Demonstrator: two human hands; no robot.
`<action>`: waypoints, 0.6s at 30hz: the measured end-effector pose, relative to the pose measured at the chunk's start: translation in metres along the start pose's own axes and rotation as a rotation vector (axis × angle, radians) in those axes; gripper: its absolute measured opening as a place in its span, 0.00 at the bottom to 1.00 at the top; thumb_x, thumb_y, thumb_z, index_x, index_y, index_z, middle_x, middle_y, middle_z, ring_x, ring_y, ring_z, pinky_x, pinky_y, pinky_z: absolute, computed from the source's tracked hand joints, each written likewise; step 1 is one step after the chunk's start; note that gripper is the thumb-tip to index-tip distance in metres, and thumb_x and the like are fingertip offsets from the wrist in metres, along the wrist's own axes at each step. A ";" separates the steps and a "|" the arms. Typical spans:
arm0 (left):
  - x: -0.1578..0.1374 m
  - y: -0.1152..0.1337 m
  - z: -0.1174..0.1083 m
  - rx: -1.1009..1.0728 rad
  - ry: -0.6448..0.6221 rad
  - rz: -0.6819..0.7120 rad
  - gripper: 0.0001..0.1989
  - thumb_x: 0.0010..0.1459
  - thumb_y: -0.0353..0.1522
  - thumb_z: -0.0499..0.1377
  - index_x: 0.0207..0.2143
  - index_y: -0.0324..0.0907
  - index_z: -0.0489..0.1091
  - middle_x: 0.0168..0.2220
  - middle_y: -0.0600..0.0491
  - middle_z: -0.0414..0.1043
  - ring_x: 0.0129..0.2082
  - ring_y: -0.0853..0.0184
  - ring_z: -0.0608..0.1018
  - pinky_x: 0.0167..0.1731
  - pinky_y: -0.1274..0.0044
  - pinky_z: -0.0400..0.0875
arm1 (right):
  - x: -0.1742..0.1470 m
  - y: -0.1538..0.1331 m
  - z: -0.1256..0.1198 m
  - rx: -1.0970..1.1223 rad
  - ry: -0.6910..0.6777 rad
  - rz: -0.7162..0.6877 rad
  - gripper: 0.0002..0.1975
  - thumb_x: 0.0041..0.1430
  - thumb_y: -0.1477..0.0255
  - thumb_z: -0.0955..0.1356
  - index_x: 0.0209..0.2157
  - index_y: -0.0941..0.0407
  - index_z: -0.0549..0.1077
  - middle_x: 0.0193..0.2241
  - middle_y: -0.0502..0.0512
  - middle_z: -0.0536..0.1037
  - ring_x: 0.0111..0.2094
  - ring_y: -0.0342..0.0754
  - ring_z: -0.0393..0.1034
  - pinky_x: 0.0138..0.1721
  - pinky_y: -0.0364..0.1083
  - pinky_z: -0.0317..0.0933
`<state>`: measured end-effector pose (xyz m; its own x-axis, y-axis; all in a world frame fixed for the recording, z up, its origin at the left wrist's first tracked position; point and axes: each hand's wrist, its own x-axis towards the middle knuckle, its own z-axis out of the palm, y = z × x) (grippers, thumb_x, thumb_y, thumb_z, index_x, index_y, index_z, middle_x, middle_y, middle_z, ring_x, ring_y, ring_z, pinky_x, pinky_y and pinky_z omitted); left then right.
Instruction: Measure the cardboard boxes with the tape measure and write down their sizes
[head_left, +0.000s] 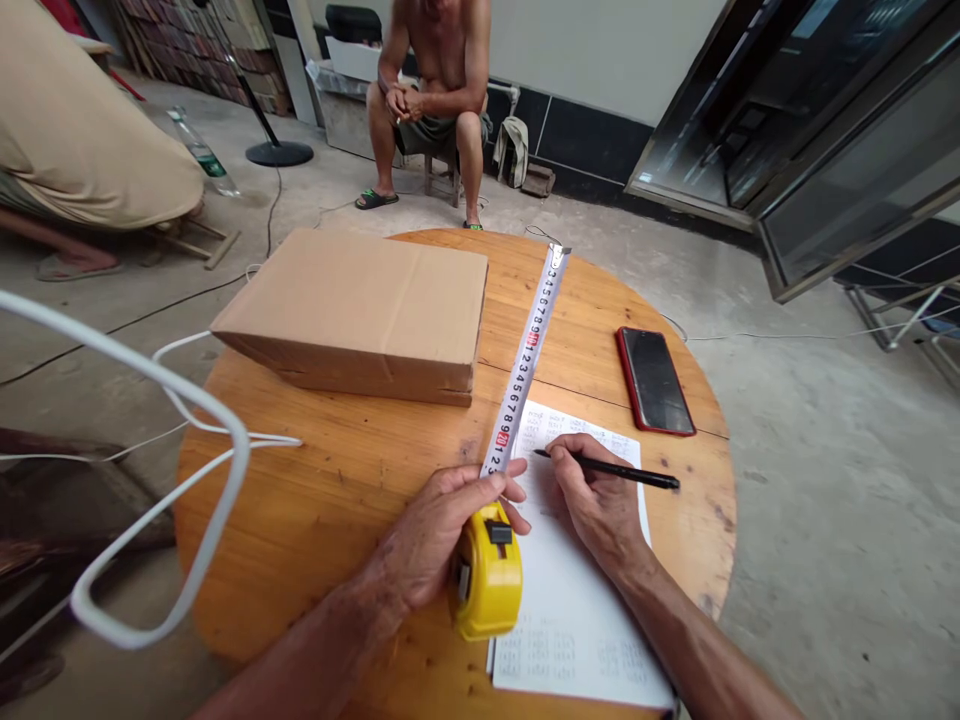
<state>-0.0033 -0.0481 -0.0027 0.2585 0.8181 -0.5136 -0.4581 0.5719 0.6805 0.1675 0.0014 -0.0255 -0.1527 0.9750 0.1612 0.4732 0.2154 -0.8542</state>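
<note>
Right of the cardboard box (360, 300), a tape-measure blade (516, 385) shows red-marked 10 and 20, pinched between the left hand's (431, 535) thumb and fingers. The right hand (596, 505) pinches a black pen (634, 473) over sheets (555, 590), their writing illegible. Bare round wooden tabletop (337, 500) fronts the box.

The bench (337, 500) is smooth varnished wood — grain showing, softly shining. The carton (360, 300) is matt cardboard, the sheets (562, 645) smooth, matt paper. The tape measure (495, 580) has a glossy plastic case, the smartphone (656, 380) a glossy, glass-like screen, the pen (634, 471) a smooth plastic-looking barrel. The floor (825, 480) is rough, matt concrete — the bottle (198, 148) clear, shiny plastic.
</note>
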 end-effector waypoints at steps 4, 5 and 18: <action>0.000 -0.001 0.000 -0.016 0.006 -0.020 0.11 0.55 0.37 0.58 0.29 0.38 0.71 0.33 0.45 0.77 0.30 0.67 0.74 0.27 0.79 0.61 | 0.000 0.001 -0.001 0.055 0.018 0.047 0.08 0.59 0.69 0.63 0.28 0.56 0.69 0.18 0.46 0.65 0.17 0.40 0.56 0.18 0.40 0.51; 0.000 -0.001 0.000 -0.016 0.003 -0.016 0.11 0.55 0.37 0.58 0.29 0.38 0.71 0.32 0.45 0.77 0.30 0.67 0.74 0.27 0.79 0.61 | 0.000 0.001 -0.001 0.053 0.015 0.048 0.08 0.59 0.69 0.63 0.28 0.56 0.70 0.18 0.46 0.65 0.18 0.40 0.57 0.18 0.40 0.52; 0.000 0.000 0.001 -0.001 0.000 -0.001 0.11 0.55 0.38 0.57 0.29 0.38 0.72 0.33 0.45 0.77 0.33 0.64 0.76 0.28 0.78 0.62 | 0.002 -0.001 0.001 0.012 0.005 0.030 0.08 0.58 0.70 0.64 0.28 0.57 0.71 0.19 0.47 0.67 0.18 0.40 0.56 0.18 0.40 0.51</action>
<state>-0.0026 -0.0485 -0.0023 0.2590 0.8175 -0.5144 -0.4587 0.5728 0.6793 0.1658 0.0033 -0.0246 -0.1345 0.9812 0.1381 0.4672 0.1857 -0.8644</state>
